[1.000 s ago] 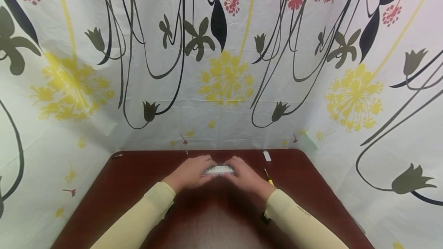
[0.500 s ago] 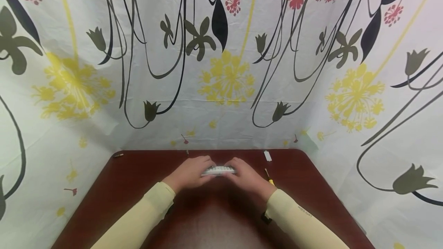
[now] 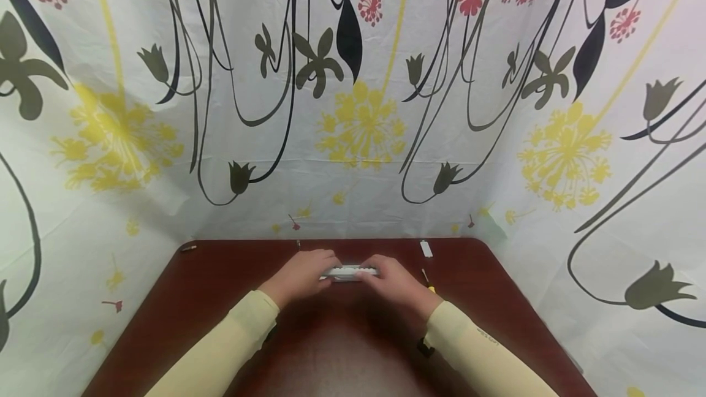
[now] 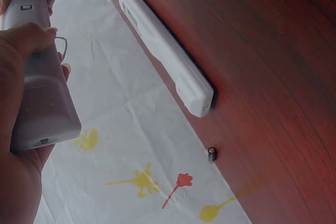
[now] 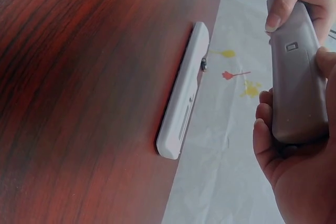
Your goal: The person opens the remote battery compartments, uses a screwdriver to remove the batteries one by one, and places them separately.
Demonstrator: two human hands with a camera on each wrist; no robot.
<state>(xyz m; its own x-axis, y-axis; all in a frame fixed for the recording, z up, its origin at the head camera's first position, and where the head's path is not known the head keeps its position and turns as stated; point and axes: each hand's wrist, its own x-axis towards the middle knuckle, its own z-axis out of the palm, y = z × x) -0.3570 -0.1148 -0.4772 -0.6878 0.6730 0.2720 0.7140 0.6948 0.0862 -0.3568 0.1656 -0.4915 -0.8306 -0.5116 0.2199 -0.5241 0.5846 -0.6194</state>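
Note:
Both hands hold a grey-white remote control point(image 3: 350, 272) between them over the back half of the table, its back with a small square latch turned toward the wrist cameras. My left hand point(image 3: 306, 273) grips one end, thumb across the back in the left wrist view, where the remote point(image 4: 44, 103) is seen from its end. My right hand point(image 3: 393, 277) curls round the other end; in the right wrist view its fingers wrap the remote's point(image 5: 296, 93) side. A long white piece point(image 5: 184, 98) with a recessed edge lies on the table beneath the hands.
Small batteries lie near the table's back edge, one point(image 3: 298, 244) behind the left hand and one point(image 3: 188, 248) at the far left corner. A white cover point(image 3: 426, 249) and a yellow-handled screwdriver point(image 3: 428, 282) lie right of the hands. A printed curtain point(image 3: 353, 201) surrounds the table.
The remote has tilted, so its rows of buttons show less in the head view. The right hand has shifted slightly right and the left thumb has slid toward its end.

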